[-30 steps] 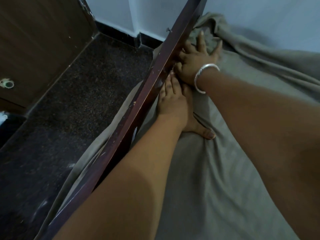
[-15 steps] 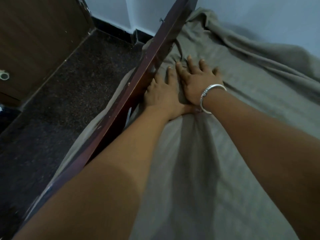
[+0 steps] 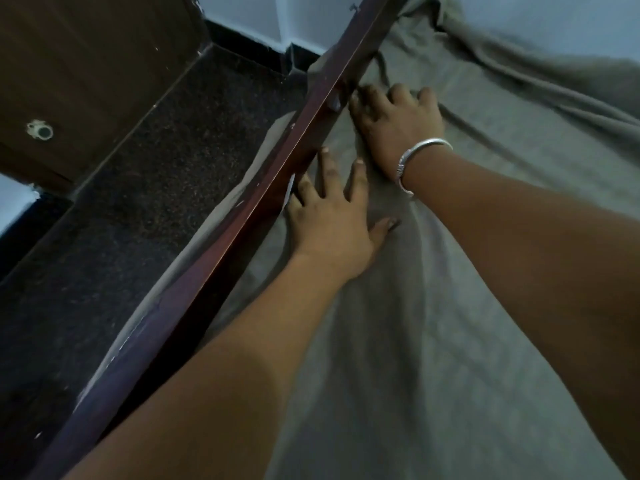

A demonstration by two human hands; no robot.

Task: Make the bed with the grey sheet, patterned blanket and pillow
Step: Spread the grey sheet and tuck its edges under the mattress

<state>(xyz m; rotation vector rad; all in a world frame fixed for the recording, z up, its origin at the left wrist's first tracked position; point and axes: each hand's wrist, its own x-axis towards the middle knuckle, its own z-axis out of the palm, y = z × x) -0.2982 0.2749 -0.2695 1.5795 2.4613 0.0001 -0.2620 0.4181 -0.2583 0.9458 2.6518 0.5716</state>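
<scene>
The grey sheet (image 3: 433, 323) covers the mattress across the right and lower part of the head view, wrinkled and bunched along the far wall. My left hand (image 3: 332, 220) lies flat on the sheet, fingers spread, its fingertips against the dark wooden bed rail (image 3: 214, 258). My right hand (image 3: 398, 126), with a silver bangle on the wrist, presses the sheet just beyond it, fingers reaching into the gap beside the rail. Part of the sheet hangs over the outer side of the rail. No patterned blanket or pillow is in view.
Left of the bed lies a dark speckled floor (image 3: 145, 188). A brown wooden door (image 3: 86, 64) with a round fitting stands at the upper left. A pale wall (image 3: 554, 22) with a black skirting runs behind the bed.
Both hands have slid back along the rail toward me; the right hand came off the far corner. The left hand's fingers are now spread wider on the sheet.
</scene>
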